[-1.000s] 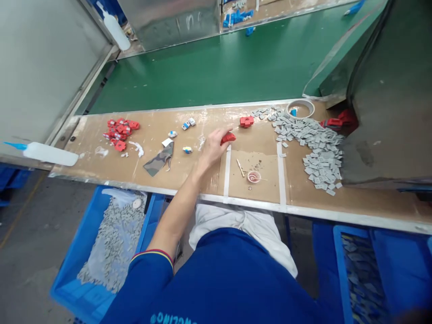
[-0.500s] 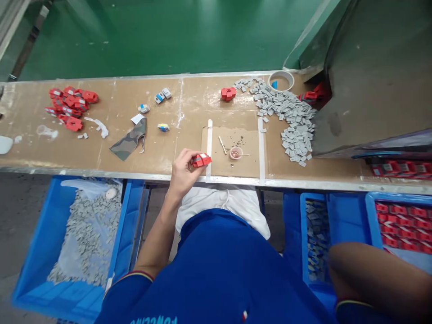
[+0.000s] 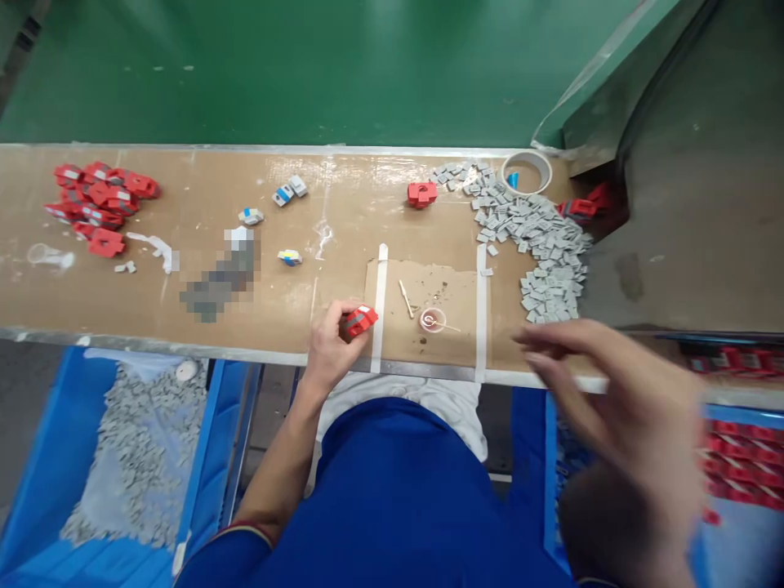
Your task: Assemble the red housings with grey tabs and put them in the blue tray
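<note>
My left hand point(image 3: 334, 347) is closed around a red plastic part point(image 3: 360, 321) with a grey band and a white label, held above the front of the table. My right hand point(image 3: 630, 400), smeared by motion, hovers over the table's front edge at the right. Its index finger and thumb are stretched out and slightly apart, and I see nothing between them. Near it lies a heap of small grey plates point(image 3: 551, 253). Between the hands, on a taped cardboard sheet point(image 3: 453, 282), are a small cup point(image 3: 433, 319) with a thin stick and a white stick-like tool point(image 3: 406, 299).
A single red part point(image 3: 422, 193) stands at the back. More red parts point(image 3: 104, 200) are piled at far left, near several grey-white pieces point(image 3: 290, 257). A tape roll point(image 3: 525, 171) lies beside the heap. Blue bins point(image 3: 214, 457) stand below the table; a metal housing point(image 3: 692, 204) bounds the right.
My right hand has come up from low at the right, out of the bin area, to the table edge. My left hand keeps hold of the red part, now tilted a little. The view has shifted.
</note>
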Motion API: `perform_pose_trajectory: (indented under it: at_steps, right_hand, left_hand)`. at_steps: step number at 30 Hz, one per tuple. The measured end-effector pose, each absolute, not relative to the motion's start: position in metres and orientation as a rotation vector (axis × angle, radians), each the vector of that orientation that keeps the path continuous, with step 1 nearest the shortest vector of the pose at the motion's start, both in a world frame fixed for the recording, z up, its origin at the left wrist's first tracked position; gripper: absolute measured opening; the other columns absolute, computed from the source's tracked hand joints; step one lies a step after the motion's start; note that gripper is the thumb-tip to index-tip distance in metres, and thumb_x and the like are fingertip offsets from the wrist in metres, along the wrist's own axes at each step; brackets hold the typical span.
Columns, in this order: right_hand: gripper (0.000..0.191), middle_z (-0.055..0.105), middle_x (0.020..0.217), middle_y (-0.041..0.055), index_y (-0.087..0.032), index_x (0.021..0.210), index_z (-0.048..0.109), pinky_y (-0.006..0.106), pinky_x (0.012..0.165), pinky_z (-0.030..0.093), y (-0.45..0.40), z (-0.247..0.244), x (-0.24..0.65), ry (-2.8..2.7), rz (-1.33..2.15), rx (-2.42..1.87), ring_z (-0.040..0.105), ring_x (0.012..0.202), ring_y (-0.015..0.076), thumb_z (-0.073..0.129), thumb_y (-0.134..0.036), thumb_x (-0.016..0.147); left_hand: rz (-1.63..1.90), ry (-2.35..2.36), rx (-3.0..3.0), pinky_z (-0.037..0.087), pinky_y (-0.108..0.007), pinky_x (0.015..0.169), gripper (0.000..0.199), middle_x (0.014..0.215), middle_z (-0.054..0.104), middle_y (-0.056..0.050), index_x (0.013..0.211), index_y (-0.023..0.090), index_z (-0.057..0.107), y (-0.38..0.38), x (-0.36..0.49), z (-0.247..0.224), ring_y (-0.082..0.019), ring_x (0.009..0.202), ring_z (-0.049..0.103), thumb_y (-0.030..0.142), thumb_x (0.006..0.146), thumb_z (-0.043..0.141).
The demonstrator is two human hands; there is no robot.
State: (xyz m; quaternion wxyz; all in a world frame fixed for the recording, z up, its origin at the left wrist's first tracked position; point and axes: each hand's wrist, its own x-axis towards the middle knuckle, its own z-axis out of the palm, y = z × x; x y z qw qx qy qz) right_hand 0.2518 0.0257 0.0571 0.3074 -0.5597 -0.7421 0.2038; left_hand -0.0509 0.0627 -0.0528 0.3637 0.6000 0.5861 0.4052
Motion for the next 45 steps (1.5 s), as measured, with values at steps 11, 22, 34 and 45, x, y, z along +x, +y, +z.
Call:
perform_pose_trajectory:
  at_steps: [11,22,34,45]
  right_hand:
    - [0.018,0.071,0.094,0.0058,-0.022,0.118,0.069,0.03,0.065,0.053,0.064,-0.045,0.222,-1.841,0.875,-1.35,0.064,0.073,0.0176,0.06,-0.025,0.103]
    - [0.011,0.073,0.085,0.0042,-0.024,0.088,0.071,0.031,0.064,0.055,0.081,-0.049,0.203,-1.746,0.505,-1.118,0.069,0.074,0.0179,0.068,-0.02,0.098]
    - [0.021,0.078,0.085,0.0038,-0.023,0.081,0.066,0.03,0.071,0.061,0.055,-0.048,0.199,-1.029,0.979,-1.304,0.074,0.077,0.0177,0.075,-0.038,0.094]
    - [0.011,0.08,0.086,0.0067,-0.024,0.086,0.067,0.034,0.069,0.065,0.043,-0.027,0.179,-1.514,0.751,-1.224,0.079,0.08,0.0228,0.069,-0.022,0.097]
  left_hand:
    - [1.072,1.365,1.675,0.058,-0.034,0.093,0.029,0.122,0.068,-0.01,0.114,0.021,0.066,0.057,-0.03,-0.054,-0.022,0.112,0.07,0.01,0.087,0.068]
    - [1.001,1.143,1.658,0.059,-0.027,0.074,0.024,0.099,0.077,-0.008,0.112,0.019,0.069,0.051,-0.017,-0.066,-0.018,0.085,0.073,0.016,0.089,0.072]
    - [0.983,1.145,1.769,0.058,-0.029,0.077,0.021,0.099,0.078,-0.009,0.112,0.018,0.07,0.052,-0.018,-0.064,-0.019,0.087,0.073,0.017,0.091,0.073]
    - [0.982,1.155,1.866,0.058,-0.03,0.077,0.021,0.098,0.078,-0.007,0.112,0.02,0.07,0.051,-0.016,-0.063,-0.019,0.087,0.074,0.016,0.091,0.071]
